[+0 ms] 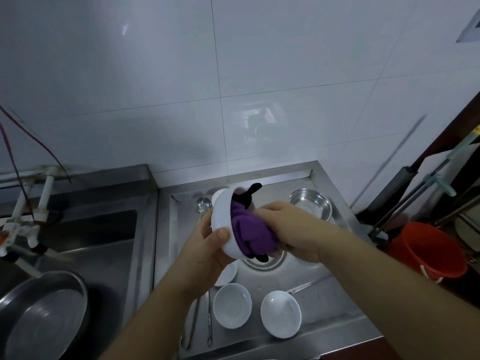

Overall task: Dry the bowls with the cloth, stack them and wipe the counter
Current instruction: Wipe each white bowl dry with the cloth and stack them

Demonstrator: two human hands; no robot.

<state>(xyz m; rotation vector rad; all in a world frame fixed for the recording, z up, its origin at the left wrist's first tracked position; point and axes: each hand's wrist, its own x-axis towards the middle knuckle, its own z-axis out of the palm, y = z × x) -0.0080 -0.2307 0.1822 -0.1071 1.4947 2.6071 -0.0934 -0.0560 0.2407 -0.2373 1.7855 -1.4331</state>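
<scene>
Left hand [207, 252] gripping tilted white bowl [224, 224] at nine o'clock, right hand [288, 229] clutching purple cloth [250, 232] inside it, two white bowls [232, 305] on counter [332, 289] at six o'clock.

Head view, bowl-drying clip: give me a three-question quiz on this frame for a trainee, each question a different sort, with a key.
1. True or false: the purple cloth is pushed inside the white bowl.
2. Which hand grips the bowl? A) left hand B) right hand
3. Fill in: right of the counter stands an orange ____.

Key: 1 true. 2 A. 3 bucket.
</scene>
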